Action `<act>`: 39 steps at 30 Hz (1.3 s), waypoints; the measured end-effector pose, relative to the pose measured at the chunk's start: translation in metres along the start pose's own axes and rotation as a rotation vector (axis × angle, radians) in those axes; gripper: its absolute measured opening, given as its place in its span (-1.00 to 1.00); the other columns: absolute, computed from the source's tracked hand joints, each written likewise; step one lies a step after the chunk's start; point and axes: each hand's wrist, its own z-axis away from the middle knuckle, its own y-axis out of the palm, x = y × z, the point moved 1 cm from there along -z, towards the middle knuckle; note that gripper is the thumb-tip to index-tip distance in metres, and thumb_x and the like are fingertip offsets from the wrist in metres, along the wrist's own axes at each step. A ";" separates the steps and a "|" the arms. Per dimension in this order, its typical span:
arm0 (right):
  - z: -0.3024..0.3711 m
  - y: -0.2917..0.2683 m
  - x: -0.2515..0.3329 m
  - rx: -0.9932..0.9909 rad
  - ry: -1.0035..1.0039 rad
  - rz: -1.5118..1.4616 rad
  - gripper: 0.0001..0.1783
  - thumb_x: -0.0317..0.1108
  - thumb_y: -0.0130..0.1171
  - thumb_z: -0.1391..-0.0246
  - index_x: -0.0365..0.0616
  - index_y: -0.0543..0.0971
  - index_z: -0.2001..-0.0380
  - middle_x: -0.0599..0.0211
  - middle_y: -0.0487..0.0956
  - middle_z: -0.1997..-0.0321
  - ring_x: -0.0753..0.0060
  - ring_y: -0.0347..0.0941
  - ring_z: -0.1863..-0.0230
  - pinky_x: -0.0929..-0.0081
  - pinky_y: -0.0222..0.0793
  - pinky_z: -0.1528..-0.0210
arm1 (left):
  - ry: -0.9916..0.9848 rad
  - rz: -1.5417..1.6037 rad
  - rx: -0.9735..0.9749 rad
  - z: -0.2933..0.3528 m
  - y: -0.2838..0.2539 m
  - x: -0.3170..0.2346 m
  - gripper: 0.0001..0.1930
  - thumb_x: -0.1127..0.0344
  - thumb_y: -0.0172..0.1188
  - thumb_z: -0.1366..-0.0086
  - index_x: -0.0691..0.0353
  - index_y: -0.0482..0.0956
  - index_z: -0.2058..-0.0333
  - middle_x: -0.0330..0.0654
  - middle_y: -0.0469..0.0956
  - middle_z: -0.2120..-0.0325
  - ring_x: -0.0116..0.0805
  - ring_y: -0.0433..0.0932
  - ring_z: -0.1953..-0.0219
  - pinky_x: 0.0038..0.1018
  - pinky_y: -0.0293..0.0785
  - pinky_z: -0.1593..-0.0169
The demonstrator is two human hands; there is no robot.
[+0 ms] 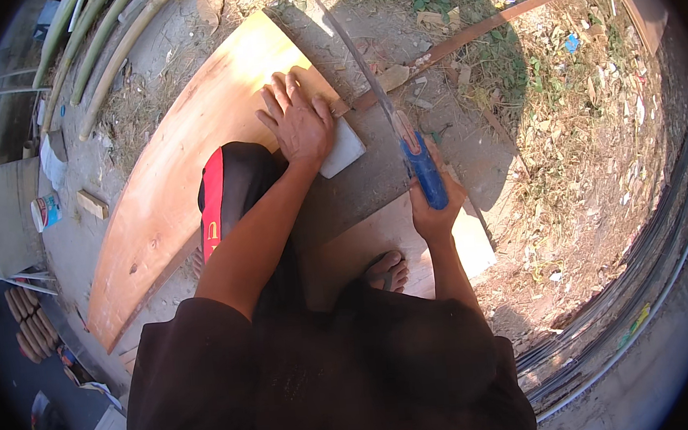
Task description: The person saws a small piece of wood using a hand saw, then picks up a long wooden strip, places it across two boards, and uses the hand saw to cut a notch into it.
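My left hand [301, 123] lies flat with its fingers spread on a wide wooden board [170, 156], close to the board's far right end. My left knee, in dark trousers with a red stripe, presses over the board's near edge. A pale block [344, 149] shows beneath the board's corner, beside my left wrist. My right hand [438, 199] is wrapped round the blue handle of a handsaw [428, 172]. Its long blade points up and away, just right of the board's end; in this view a gap separates them.
Another wooden board [463, 242] lies under my sandalled right foot. A long narrow plank [506, 15] stretches across the ground at the far right. Bamboo poles [118, 59] lie at the far left, near a small tub [46, 212] and a wood offcut [93, 204]. Long dark rods [626, 314] line the right wall.
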 end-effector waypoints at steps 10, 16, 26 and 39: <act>0.041 -0.097 -0.026 -0.403 0.195 0.814 -0.27 -0.52 0.31 0.10 -0.22 0.46 -0.26 -0.13 0.57 -0.07 -0.17 0.55 -0.04 0.09 0.51 -0.06 | -0.070 0.014 0.051 0.003 -0.029 -0.025 0.09 -0.30 0.33 -0.10 0.15 0.06 -0.45 0.06 -0.04 -0.49 0.16 -0.18 -0.52 0.23 -0.28 -0.47; 0.007 -0.046 -0.028 -0.223 0.090 0.742 -0.40 -0.25 0.30 0.09 -0.17 0.56 -0.09 -0.04 0.47 -0.04 -0.15 0.42 -0.04 0.02 0.38 -0.06 | -0.029 0.000 0.041 0.006 -0.031 -0.035 0.15 -0.40 0.30 -0.05 0.16 0.06 -0.46 0.13 0.00 -0.47 0.19 -0.14 -0.52 0.25 -0.22 -0.46; -0.182 0.066 -0.153 -0.174 0.759 -0.092 -0.59 -0.10 0.27 -0.11 -0.21 0.65 0.13 0.10 0.68 0.26 -0.01 0.63 0.28 0.07 0.49 0.21 | -0.030 -0.033 0.051 0.006 -0.038 -0.037 0.12 -0.39 0.27 -0.09 0.20 0.06 -0.45 0.15 0.01 -0.46 0.24 -0.10 -0.50 0.26 -0.18 -0.45; -0.230 0.102 -0.174 -0.217 0.896 -0.283 -0.37 0.00 0.34 -0.14 -0.29 0.54 -0.08 0.00 0.56 -0.07 0.10 0.61 0.07 0.03 0.64 0.14 | 0.041 0.009 0.060 0.018 -0.023 -0.045 0.05 -0.38 0.17 -0.19 0.22 0.07 -0.44 0.23 -0.02 -0.46 0.31 -0.13 -0.50 0.30 -0.18 -0.43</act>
